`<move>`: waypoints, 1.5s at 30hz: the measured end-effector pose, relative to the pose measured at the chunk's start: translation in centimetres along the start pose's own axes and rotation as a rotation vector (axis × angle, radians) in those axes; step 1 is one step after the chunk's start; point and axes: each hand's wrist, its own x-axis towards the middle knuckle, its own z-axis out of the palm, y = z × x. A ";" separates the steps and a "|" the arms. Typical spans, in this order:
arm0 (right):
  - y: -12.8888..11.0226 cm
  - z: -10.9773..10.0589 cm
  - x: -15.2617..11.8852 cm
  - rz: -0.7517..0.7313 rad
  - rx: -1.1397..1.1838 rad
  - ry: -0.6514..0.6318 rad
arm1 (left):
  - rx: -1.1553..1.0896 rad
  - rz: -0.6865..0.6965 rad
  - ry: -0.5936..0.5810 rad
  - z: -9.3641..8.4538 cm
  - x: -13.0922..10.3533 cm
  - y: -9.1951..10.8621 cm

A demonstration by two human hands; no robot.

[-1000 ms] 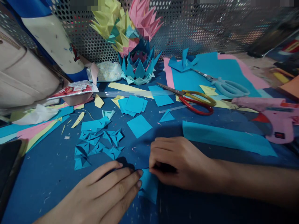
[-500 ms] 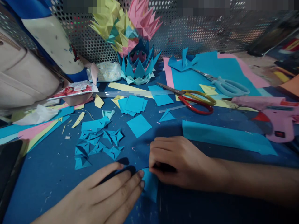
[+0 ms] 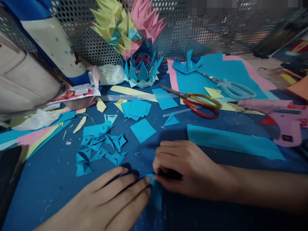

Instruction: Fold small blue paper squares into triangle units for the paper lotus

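Low in the middle, a small blue paper piece (image 3: 157,196) lies on the dark blue table. My left hand (image 3: 108,195) rests flat with its fingers spread, two fingertips on the paper's upper left part. My right hand (image 3: 180,165) is curled, with thumb and index finger closed at the paper's top corner. Several folded blue triangles (image 3: 96,147) lie in a cluster left of my hands. Above them are a blue square (image 3: 143,130) and a pile of blue squares (image 3: 136,109).
Red-and-yellow scissors (image 3: 202,104), light blue scissors (image 3: 233,89) and a pink glue gun (image 3: 276,112) lie to the right. A long blue strip (image 3: 231,141) is beyond my right hand. Paper flowers (image 3: 143,69) stand at the back, a dark flat object (image 3: 9,173) at the left.
My left fingertips have slid slightly to the right over the small blue paper and now cover more of it. My right hand has barely moved.
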 end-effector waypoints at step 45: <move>1.0 -0.8 0.1 -0.177 0.085 -0.036 | -0.035 0.017 -0.038 -0.3 0.0 -0.4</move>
